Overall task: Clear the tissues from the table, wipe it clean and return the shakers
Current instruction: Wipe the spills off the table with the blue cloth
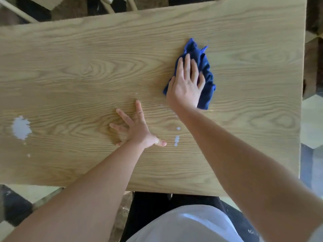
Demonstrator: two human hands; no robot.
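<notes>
A crumpled blue cloth lies on the wooden table, right of centre. My right hand presses flat on top of it, fingers spread and pointing away from me. Flat on the bare wood nearer to me rests my left hand, fingers apart, holding nothing. A white spill patch sits at the table's left side. Smaller white drops lie between my two arms. No tissues or shakers are in view.
Chair parts show beyond the table's far edge. The table's right edge runs close to the cloth, with floor tiles beyond. My dark trousers and white shirt fill the bottom of the view.
</notes>
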